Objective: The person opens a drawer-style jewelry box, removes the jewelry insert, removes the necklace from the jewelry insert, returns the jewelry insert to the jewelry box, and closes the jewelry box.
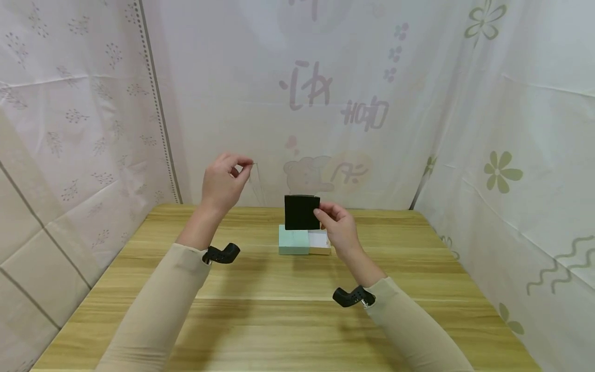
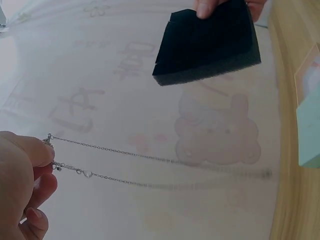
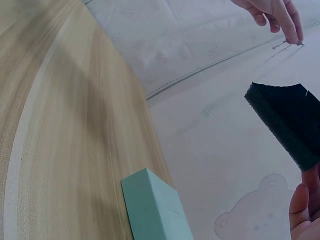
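Observation:
My left hand (image 1: 223, 181), raised at the back left of the table, pinches a thin silver necklace (image 2: 115, 150) near its clasp between thumb and fingertips. The chain dangles in a long loop, and its lower end is blurred. My right hand (image 1: 338, 227) grips the edge of a black square foam pad (image 1: 302, 212) between thumb and fingers and holds it up above the table. Slits show along the pad's edge in the left wrist view. Below and behind the pad stands a mint-green box (image 1: 294, 245), with a white-lined tray (image 1: 318, 241) at its right side.
The wooden table (image 1: 260, 320) reaches back to a printed white curtain (image 1: 223, 103), which also hangs at both sides. Black wrist cameras (image 1: 222, 253) sit on both forearms over beige sleeves.

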The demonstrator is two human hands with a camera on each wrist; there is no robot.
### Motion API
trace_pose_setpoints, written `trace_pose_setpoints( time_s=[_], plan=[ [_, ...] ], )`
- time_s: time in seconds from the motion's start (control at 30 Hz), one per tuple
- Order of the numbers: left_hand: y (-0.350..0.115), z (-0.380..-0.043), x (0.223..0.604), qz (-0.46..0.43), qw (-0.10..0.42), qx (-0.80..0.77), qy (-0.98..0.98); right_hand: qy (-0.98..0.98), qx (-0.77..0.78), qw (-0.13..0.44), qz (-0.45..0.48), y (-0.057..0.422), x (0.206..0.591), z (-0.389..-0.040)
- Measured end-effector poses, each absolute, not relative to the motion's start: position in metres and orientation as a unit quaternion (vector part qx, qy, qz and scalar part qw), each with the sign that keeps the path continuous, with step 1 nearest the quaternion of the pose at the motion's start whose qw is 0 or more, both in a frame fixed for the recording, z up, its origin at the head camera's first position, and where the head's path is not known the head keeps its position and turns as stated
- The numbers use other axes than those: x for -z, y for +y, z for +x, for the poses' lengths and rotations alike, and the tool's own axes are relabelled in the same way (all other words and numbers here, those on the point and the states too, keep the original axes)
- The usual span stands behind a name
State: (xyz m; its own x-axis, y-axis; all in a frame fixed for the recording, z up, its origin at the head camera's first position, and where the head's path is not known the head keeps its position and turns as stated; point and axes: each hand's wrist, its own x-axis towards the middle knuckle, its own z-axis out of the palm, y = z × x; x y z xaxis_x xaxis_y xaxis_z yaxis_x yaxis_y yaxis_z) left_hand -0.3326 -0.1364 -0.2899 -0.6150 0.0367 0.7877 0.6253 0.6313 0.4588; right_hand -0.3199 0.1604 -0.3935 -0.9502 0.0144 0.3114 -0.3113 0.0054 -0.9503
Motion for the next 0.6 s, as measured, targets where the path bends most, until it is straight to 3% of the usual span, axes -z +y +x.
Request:
trace_pose_setpoints(
  time_s=[0.6],
  plan=[
    [-0.178,-0.333,0.328,-0.162,0.375,0.360,-0.839,-0.696,-0.702,0.115,0.097,0.159,0.399,-0.323]
  ],
)
